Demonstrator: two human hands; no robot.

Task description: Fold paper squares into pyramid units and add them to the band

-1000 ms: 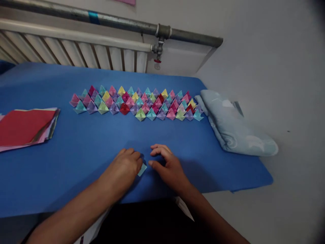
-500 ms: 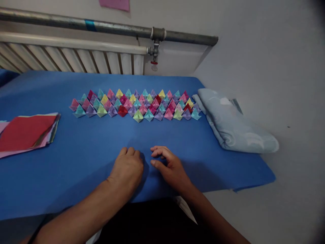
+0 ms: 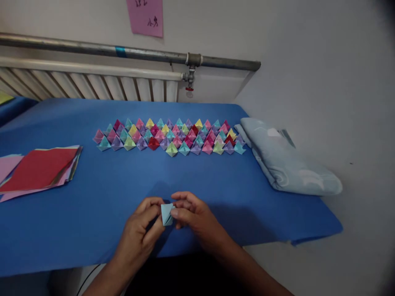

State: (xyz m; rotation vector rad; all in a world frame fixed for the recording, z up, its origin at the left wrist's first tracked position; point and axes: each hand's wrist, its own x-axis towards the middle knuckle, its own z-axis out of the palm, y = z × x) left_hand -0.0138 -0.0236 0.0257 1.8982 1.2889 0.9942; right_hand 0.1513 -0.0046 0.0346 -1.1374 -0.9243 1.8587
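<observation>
A small light-blue folded paper (image 3: 167, 214) is held up over the near part of the blue table, between both hands. My left hand (image 3: 140, 228) grips its left side, fingers curled behind it. On its right side, the thumb and fingers of my right hand (image 3: 197, 218) pinch the edge. Farther back, several small folded paper boats (image 3: 153, 143) in pink, blue, purple, yellow, green and red stand in close rows. The fingertips behind the folded paper are partly hidden.
On the blue table (image 3: 108, 181), a stack of coloured paper sheets (image 3: 43, 168) lies at the left. A folded light-blue cloth (image 3: 290, 160) rests at the right edge by the wall. Behind the table are a radiator (image 3: 101, 86) and a metal pipe (image 3: 148, 54).
My left hand has turned over, and the light-blue folded paper now shows between both hands. My right hand has closed on it. The view has tilted up slightly.
</observation>
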